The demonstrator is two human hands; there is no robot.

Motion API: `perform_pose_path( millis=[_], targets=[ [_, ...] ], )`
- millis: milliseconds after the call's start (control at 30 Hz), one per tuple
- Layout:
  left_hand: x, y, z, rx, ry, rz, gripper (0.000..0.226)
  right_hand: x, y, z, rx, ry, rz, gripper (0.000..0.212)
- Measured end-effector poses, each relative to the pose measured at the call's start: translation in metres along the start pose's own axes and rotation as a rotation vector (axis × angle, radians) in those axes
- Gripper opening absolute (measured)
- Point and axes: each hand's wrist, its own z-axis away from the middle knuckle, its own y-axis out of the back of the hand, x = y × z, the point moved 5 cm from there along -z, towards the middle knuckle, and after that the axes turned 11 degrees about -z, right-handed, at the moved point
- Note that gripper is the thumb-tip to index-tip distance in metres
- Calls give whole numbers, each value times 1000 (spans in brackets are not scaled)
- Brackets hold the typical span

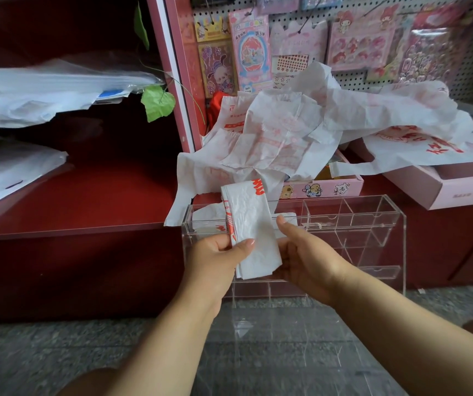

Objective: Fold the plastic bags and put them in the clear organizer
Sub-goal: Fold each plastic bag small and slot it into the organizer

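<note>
Left hand (218, 252) and right hand (301, 252) both have fingers clamped on a folded plastic bag (251, 227), held just before the clear organizer (372, 224), loose bags (286, 130) heaped behind.

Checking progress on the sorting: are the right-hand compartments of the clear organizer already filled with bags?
No, the right-hand compartments of the clear organizer show only bare acrylic dividers; white plastic lies only at its left end.
</note>
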Motion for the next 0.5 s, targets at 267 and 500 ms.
perform_pose_path(
  millis=[267,500],
  targets=[
    [-6,-4,-1,-16,41,-54,9,-2,4,-2,3,150,32,21],
    [-7,-4,-1,8,75,-70,12,-12,2,-1,-38,319,128,45]
  ],
)
